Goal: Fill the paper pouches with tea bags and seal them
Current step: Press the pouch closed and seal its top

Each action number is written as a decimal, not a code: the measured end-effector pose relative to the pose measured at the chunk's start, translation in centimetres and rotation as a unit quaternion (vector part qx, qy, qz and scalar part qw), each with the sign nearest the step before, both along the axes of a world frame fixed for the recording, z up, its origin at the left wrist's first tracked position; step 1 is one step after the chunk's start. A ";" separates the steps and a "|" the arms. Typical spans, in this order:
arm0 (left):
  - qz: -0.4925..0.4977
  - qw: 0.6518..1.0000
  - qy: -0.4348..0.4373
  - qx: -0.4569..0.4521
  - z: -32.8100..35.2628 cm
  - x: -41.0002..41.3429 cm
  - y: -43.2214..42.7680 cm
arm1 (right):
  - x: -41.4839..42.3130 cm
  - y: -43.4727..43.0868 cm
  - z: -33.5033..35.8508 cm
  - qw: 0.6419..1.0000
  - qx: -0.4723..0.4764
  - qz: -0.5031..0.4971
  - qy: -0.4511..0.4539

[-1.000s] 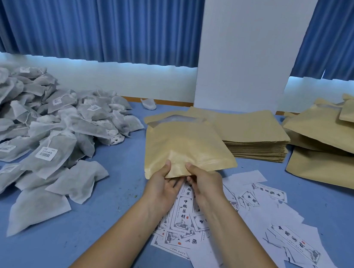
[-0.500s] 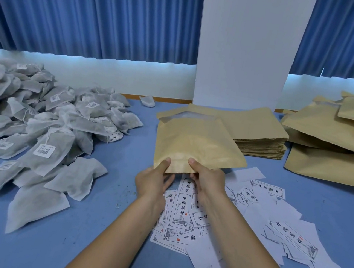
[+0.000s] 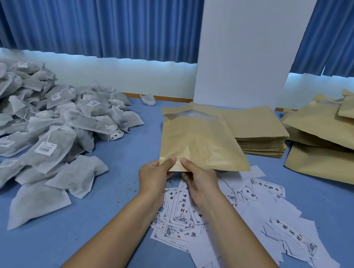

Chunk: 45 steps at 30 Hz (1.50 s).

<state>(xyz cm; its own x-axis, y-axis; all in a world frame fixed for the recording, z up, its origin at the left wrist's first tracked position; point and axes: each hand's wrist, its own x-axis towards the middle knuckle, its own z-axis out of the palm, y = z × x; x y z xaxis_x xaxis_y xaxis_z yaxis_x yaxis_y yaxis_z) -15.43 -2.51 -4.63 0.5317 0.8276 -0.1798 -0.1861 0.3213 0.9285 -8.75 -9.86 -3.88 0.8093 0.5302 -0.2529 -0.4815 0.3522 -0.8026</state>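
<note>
A brown paper pouch with a clear window at its far end is held above the blue table. My left hand pinches its near edge at the left corner. My right hand pinches the same edge just beside it, thumbs on top. A large heap of grey-white tea bags with barcode tags covers the table's left side. A flat stack of unfilled pouches lies behind the held one.
Bulging brown pouches are piled at the far right. Printed paper labels lie scattered under and to the right of my forearms. A white pillar and blue curtains stand behind the table.
Both hands have swung the pouch to the right and squared it up, so its near edge now faces me. My hands have shifted slightly along that edge.
</note>
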 end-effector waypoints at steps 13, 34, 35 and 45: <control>0.055 0.998 -0.036 0.001 0.6 -0.2 0.1 | 3.1 -1.6 0.9 0.999 0.008 0.008 0.048; 0.076 0.972 -0.154 -0.159 2.2 -2.8 4.1 | 6.3 -3.8 1.0 0.987 -0.126 -0.069 -0.069; 0.048 0.972 -0.151 -0.171 2.3 -3.1 4.7 | 6.1 -4.0 0.9 0.986 -0.138 -0.050 -0.083; -0.257 0.957 -0.089 -0.106 5.0 -1.5 -1.1 | 5.8 -10.8 4.3 0.976 -0.169 -0.027 -0.136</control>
<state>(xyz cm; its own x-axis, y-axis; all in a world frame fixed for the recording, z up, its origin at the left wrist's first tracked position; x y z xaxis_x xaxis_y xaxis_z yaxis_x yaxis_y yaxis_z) -16.95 -3.62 0.35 0.8960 0.4042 -0.1838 -0.1018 0.5899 0.8010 -2.97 -20.64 0.43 0.8953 0.4084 -0.1780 -0.2223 0.0631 -0.9729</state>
